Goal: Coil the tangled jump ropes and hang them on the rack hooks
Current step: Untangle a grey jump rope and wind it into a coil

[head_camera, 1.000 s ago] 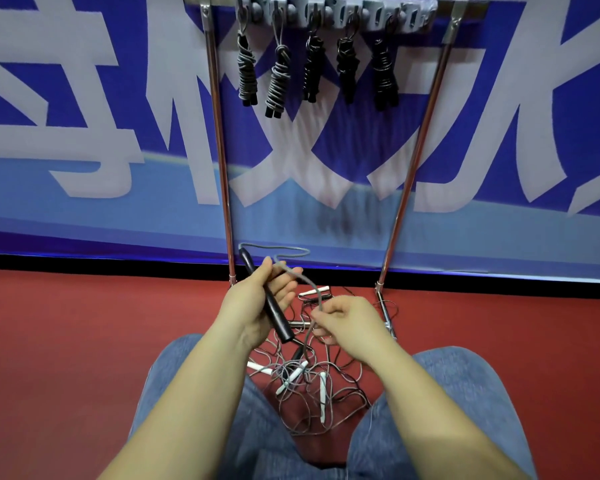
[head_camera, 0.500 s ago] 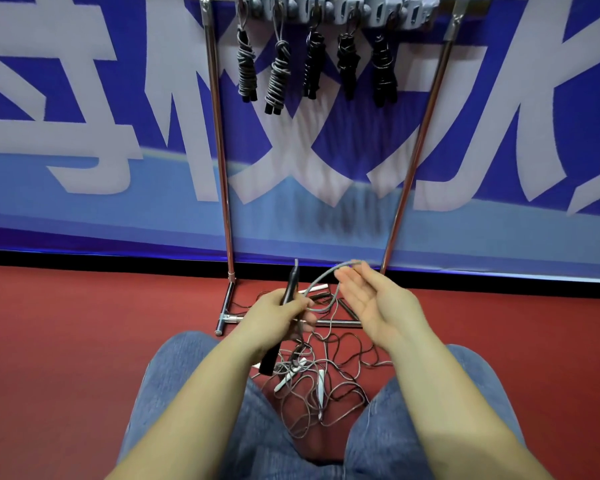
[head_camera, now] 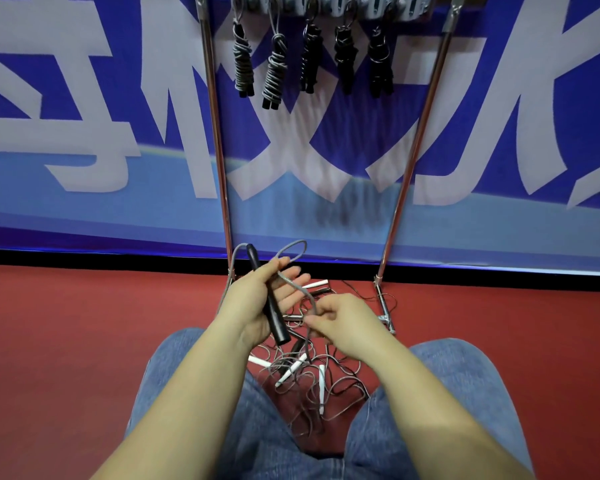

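Coiling now: we hold one grey rope [head_camera: 293, 284] between both hands, winding it beside its black handle [head_camera: 269, 299].
Left hand: our left hand [head_camera: 257, 306] lies palm up with the handle across it; the thumb pins the handle, the other fingers [head_camera: 293, 275] are nearly straight and spread, and a loop of rope stands above them.
Right hand: our right hand [head_camera: 340, 322] pinches the rope between thumb and curled fingers, just beside the handle's lower end.
Pile: the tangled ropes [head_camera: 309, 379] lie on the red floor [head_camera: 84, 341] between our knees, white handles among them; the rope we hold runs down into that pile.
Rack: five coiled ropes [head_camera: 312, 60] already hang from the hooks [head_camera: 347, 5] at the top; free hooks show to their right.
Risk, slipping loop: with the left fingers this loose, we judge the loop could slide off and the coil fall apart.
Risk, snag: pulling more rope could drag the pile up with it or tighten a knot, since the strands cross many times.
Risk, handle: held by the thumb alone, it could tip out of the palm.
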The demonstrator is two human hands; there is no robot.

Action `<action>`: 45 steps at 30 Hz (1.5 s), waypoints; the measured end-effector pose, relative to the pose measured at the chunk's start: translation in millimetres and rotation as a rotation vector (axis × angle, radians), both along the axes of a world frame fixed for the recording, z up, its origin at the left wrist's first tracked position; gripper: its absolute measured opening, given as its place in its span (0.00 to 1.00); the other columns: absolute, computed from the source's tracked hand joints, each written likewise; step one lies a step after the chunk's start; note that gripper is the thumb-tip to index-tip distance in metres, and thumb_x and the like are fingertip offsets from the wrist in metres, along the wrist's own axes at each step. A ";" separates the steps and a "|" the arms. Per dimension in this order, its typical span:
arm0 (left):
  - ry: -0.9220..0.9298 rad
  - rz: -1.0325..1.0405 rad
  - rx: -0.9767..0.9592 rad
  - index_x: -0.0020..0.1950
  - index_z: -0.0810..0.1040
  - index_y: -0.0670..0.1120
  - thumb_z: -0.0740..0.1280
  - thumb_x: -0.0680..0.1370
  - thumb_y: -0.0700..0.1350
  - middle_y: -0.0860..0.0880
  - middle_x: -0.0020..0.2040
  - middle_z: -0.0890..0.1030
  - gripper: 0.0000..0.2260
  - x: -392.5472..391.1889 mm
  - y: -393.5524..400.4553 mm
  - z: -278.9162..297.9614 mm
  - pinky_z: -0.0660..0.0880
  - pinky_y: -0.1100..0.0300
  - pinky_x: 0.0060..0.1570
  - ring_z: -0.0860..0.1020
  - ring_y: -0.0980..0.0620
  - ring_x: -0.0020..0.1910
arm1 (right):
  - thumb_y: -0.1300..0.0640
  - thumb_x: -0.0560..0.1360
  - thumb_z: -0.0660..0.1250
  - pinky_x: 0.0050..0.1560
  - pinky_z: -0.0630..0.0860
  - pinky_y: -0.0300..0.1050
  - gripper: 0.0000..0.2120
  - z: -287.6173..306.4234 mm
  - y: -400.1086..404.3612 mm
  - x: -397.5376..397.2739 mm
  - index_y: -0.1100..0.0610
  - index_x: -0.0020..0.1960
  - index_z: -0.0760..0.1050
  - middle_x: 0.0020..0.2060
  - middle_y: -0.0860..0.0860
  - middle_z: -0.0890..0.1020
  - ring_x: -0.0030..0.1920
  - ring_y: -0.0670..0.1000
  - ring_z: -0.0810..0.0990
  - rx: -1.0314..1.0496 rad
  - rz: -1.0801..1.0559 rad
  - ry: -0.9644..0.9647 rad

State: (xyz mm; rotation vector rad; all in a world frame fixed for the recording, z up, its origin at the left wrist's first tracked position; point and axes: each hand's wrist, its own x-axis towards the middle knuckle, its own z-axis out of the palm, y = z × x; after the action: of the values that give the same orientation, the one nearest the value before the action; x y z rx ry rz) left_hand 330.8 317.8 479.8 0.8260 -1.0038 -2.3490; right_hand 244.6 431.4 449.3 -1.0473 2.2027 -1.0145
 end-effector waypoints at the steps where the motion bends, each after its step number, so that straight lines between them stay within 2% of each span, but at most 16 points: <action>1: 0.025 -0.017 -0.011 0.50 0.76 0.43 0.59 0.82 0.45 0.46 0.36 0.85 0.09 -0.2 -0.4 0.0 0.81 0.58 0.35 0.84 0.49 0.34 | 0.58 0.76 0.67 0.38 0.77 0.44 0.09 2.2 -0.8 0.7 0.53 0.37 0.75 0.32 0.51 0.80 0.31 0.45 0.78 -0.076 -0.058 -0.125; 4: -0.040 -0.071 -0.135 0.55 0.77 0.45 0.61 0.81 0.47 0.45 0.45 0.85 0.08 -1.3 1.3 -5.2 0.79 0.56 0.46 0.83 0.49 0.43 | 0.61 0.78 0.65 0.34 0.80 0.37 0.07 15.6 -1.5 0.6 0.59 0.41 0.76 0.37 0.55 0.83 0.32 0.45 0.83 -0.352 -0.260 -0.572; 7: -0.190 -0.184 -0.332 0.56 0.79 0.45 0.63 0.80 0.44 0.46 0.46 0.83 0.08 -1.9 6.5 -15.9 0.73 0.61 0.45 0.79 0.50 0.46 | 0.62 0.78 0.63 0.31 0.79 0.37 0.05 27.5 0.8 -6.0 0.62 0.45 0.75 0.33 0.55 0.84 0.32 0.47 0.84 -0.617 -0.426 -0.986; 10: -0.266 -0.303 -0.481 0.51 0.81 0.46 0.63 0.80 0.42 0.46 0.49 0.84 0.07 1.0 10.5 -24.5 0.73 0.60 0.51 0.79 0.50 0.49 | 0.62 0.79 0.61 0.31 0.80 0.37 0.07 35.0 3.8 -9.8 0.64 0.44 0.74 0.30 0.56 0.84 0.31 0.48 0.84 -0.788 -0.492 -1.203; 12: -0.271 -0.338 -0.528 0.47 0.80 0.46 0.64 0.80 0.42 0.46 0.46 0.85 0.06 2.2 11.8 -27.4 0.73 0.57 0.54 0.80 0.49 0.49 | 0.62 0.79 0.60 0.34 0.81 0.37 0.08 37.0 4.9 -11.9 0.63 0.44 0.73 0.31 0.56 0.84 0.32 0.49 0.84 -0.849 -0.495 -1.228; 17: -0.228 -0.188 -0.446 0.46 0.76 0.44 0.62 0.81 0.40 0.48 0.35 0.82 0.05 -1.7 11.0 -24.7 0.77 0.61 0.40 0.80 0.52 0.35 | 0.62 0.80 0.59 0.41 0.82 0.42 0.06 32.3 3.7 -16.3 0.63 0.49 0.74 0.41 0.58 0.83 0.41 0.51 0.83 -0.783 -0.423 -1.161; 19: -0.197 -0.085 -0.319 0.47 0.77 0.44 0.61 0.81 0.40 0.48 0.32 0.82 0.06 -2.6 7.5 -22.0 0.79 0.63 0.32 0.82 0.52 0.31 | 0.65 0.78 0.62 0.44 0.79 0.43 0.06 24.9 2.9 -14.3 0.62 0.54 0.74 0.46 0.57 0.82 0.44 0.51 0.82 -0.569 -0.356 -0.932; 21: -0.137 -0.014 -0.157 0.47 0.77 0.42 0.61 0.81 0.39 0.47 0.31 0.83 0.06 -3.1 4.6 -18.5 0.80 0.61 0.30 0.83 0.51 0.30 | 0.65 0.74 0.67 0.46 0.78 0.40 0.14 12.3 2.8 -12.1 0.60 0.59 0.75 0.49 0.56 0.82 0.45 0.50 0.80 -0.253 -0.240 -0.528; 23: -0.076 0.010 -0.020 0.48 0.77 0.41 0.61 0.80 0.39 0.46 0.30 0.83 0.06 -3.5 4.1 -12.7 0.81 0.59 0.31 0.83 0.50 0.29 | 0.61 0.73 0.70 0.48 0.76 0.40 0.13 0.1 1.8 -8.3 0.59 0.57 0.78 0.46 0.52 0.82 0.43 0.47 0.79 0.003 -0.084 -0.150; 25: -0.043 -0.004 0.039 0.47 0.77 0.41 0.61 0.81 0.39 0.47 0.30 0.83 0.06 -4.0 3.9 -7.5 0.80 0.57 0.32 0.83 0.50 0.30 | 0.57 0.74 0.70 0.41 0.72 0.40 0.07 -7.7 1.4 -4.5 0.57 0.51 0.80 0.37 0.48 0.80 0.36 0.45 0.75 0.106 -0.015 0.029; 27: -0.014 -0.023 0.061 0.47 0.77 0.41 0.61 0.81 0.40 0.46 0.32 0.83 0.07 -4.9 2.6 -4.2 0.80 0.57 0.34 0.83 0.50 0.31 | 0.56 0.75 0.68 0.36 0.68 0.41 0.07 -12.5 0.4 -4.0 0.60 0.47 0.80 0.33 0.51 0.78 0.30 0.46 0.71 0.113 -0.026 0.078; 29: 0.014 -0.049 0.042 0.48 0.78 0.42 0.60 0.81 0.42 0.45 0.36 0.84 0.08 -5.4 0.2 -2.3 0.81 0.57 0.37 0.84 0.50 0.34 | 0.58 0.76 0.67 0.37 0.75 0.43 0.08 -12.6 -0.9 -4.9 0.62 0.42 0.77 0.33 0.57 0.79 0.31 0.47 0.74 0.026 -0.104 -0.048; 33: -0.114 -0.110 -0.178 0.55 0.78 0.43 0.63 0.80 0.45 0.45 0.47 0.83 0.08 -8.1 0.1 -11.1 0.77 0.58 0.49 0.81 0.50 0.45 | 0.62 0.78 0.64 0.33 0.80 0.37 0.05 6.8 -2.4 -1.9 0.61 0.43 0.76 0.36 0.55 0.82 0.31 0.46 0.83 -0.352 -0.313 -0.650; 37: -0.273 -0.293 -0.418 0.52 0.82 0.45 0.65 0.79 0.44 0.46 0.47 0.83 0.07 -4.1 11.2 -29.0 0.69 0.60 0.43 0.75 0.50 0.45 | 0.63 0.78 0.62 0.31 0.79 0.36 0.06 24.7 -1.1 -9.3 0.63 0.44 0.75 0.30 0.52 0.83 0.31 0.47 0.83 -0.668 -0.475 -1.010; 42: -0.228 -0.398 -0.520 0.45 0.78 0.46 0.64 0.80 0.41 0.47 0.42 0.83 0.05 -2.0 19.2 -33.9 0.72 0.62 0.44 0.79 0.52 0.41 | 0.62 0.80 0.60 0.32 0.80 0.36 0.07 28.7 2.3 -18.7 0.62 0.45 0.73 0.30 0.53 0.84 0.32 0.47 0.84 -0.834 -0.521 -1.107; 45: -0.213 -0.271 -0.462 0.45 0.76 0.46 0.63 0.80 0.41 0.50 0.36 0.83 0.05 -4.1 18.0 -29.7 0.78 0.61 0.41 0.81 0.54 0.34 | 0.64 0.79 0.61 0.39 0.80 0.42 0.04 27.3 4.7 -18.3 0.61 0.50 0.74 0.41 0.56 0.83 0.40 0.50 0.84 -0.695 -0.435 -0.993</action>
State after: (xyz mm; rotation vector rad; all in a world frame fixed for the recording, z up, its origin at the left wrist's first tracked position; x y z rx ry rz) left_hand 326.8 335.8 450.1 0.8014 -1.7607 -2.1258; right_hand 226.4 436.0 476.6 -0.1317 1.2535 -2.0187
